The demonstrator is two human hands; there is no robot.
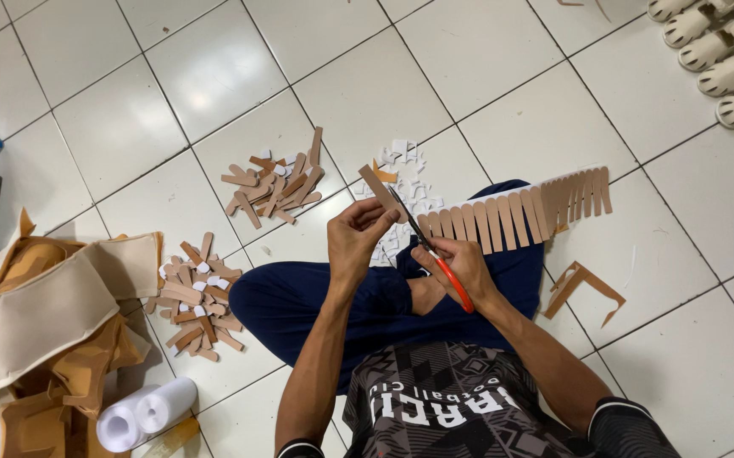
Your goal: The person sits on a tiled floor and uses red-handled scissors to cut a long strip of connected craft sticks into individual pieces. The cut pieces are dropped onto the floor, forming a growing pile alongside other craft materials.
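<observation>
1. The left hand (357, 237) pinches one tan strip (379, 190) between its fingertips, grip clenched on the strip's lower end, so that the strip slants up to the left above the person's lap.
2. The right hand (462, 267) grasps the orange-handled scissors (430, 246); the blades point up-left and meet the strip near the left fingertips.
3. A long tan band cut into a comb of strips (519, 212) lies across the person's knee and onto the tiled floor (469, 76).
4. White paper scraps (405, 161) are scattered on the floor just beyond the hands.
5. Two piles of cut tan strips (278, 182) (193, 297) lie to the left.
6. White rolls (142, 414) and cream fabric pieces (36, 314) lie near the floor's lower left edge.
</observation>
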